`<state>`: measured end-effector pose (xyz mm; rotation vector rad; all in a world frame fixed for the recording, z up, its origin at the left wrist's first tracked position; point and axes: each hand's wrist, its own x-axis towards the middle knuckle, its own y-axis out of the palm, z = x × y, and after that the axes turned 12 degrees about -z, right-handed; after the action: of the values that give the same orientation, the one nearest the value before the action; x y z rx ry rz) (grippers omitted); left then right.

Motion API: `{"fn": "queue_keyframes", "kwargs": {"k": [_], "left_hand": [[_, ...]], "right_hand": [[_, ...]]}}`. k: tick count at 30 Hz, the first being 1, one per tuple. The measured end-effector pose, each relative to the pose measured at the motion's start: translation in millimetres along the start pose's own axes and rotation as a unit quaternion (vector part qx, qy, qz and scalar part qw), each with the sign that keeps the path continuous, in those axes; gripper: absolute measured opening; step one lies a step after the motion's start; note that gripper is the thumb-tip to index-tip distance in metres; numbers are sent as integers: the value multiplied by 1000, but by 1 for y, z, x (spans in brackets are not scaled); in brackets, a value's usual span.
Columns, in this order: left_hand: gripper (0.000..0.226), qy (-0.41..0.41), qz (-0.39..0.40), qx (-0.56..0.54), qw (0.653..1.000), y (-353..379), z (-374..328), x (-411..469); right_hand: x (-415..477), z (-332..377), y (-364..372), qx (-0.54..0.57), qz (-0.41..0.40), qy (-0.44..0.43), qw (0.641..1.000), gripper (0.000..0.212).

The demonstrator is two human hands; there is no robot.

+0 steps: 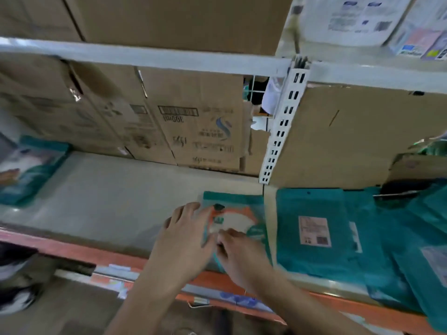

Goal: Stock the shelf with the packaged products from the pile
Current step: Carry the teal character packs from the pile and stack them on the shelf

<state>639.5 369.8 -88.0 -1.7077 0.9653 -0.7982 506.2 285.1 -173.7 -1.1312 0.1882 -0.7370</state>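
Stocking looks barely begun. Most of the shelf board (108,197) across the middle of the frame is bare, with one teal package (238,220) lying flat on it at lower centre and a second pouch (31,165) at the far left edge. The pile (314,228) of similar teal packages lies at lower right, just past the slotted upright (280,126). They overlap one another, and at least one lies back side up with a pale label showing. Judging from that heap, most of the work is left.

The left hand (186,235) lies on the left part of the package with fingers spread and fairly straight, pressing it onto the board. The right hand (239,252) is at the package's near edge with fingers bunched. It may be pinching that edge, but with the motion blur I cannot tell.

Cardboard boxes (193,122) stand in a row along the back of the shelf, with more on the tier above at the top of the frame. They look closed as far as can be seen, so their contents do not show. At the right edge an opened carton (416,168) has a flap raised, with something green just above it — too blurred to name.
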Motion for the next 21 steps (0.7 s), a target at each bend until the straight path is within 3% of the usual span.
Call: {"fn": "queue_keyframes", "kwargs": {"k": [3, 6, 12, 17, 21], "left_hand": [[57, -8, 24, 4, 1000, 9, 7, -5], [57, 1, 34, -1, 999, 17, 7, -6], [59, 56, 52, -18, 997, 29, -18, 10], [58, 103, 65, -41, 992, 36, -51, 24], [57, 116, 82, -41, 989, 45, -72, 32]], "right_hand": [[-5, -3, 13, -18, 26, 23, 999, 21], [-2, -15, 7, 42, 79, 74, 993, 26], [-21, -93, -51, -52, 22, 271, 961, 31], [-61, -149, -95, -109, -22, 413, 904, 47], [-74, -169, -106, -104, -47, 456, 883, 81]]}}
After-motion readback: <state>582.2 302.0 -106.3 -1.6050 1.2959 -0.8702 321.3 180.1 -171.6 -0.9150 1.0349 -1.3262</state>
